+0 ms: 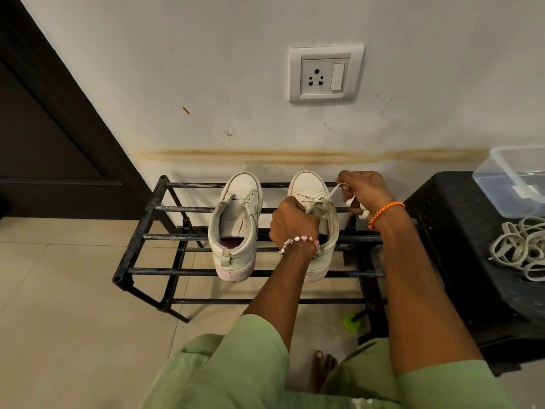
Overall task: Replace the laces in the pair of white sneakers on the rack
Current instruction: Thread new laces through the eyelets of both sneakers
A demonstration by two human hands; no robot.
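Observation:
Two white sneakers stand toes to the wall on the top bars of a black metal rack (141, 237). The left sneaker (236, 225) has no lace in it. The right sneaker (309, 187) carries a white lace in its front eyelets. My left hand (293, 222), with a bead bracelet, grips the right sneaker's tongue and collar. My right hand (361, 191), with an orange cord on the wrist, pinches the white lace (334, 190) and holds it taut up and to the right; the lace loops around its fingers.
A black plastic stool (460, 231) stands right of the rack, with a pile of loose white laces (519, 249) and a clear lidded box (513, 178) on it. A wall socket (326, 73) is above. A dark door (44, 128) is at left. A green object (351, 321) lies on the tiled floor.

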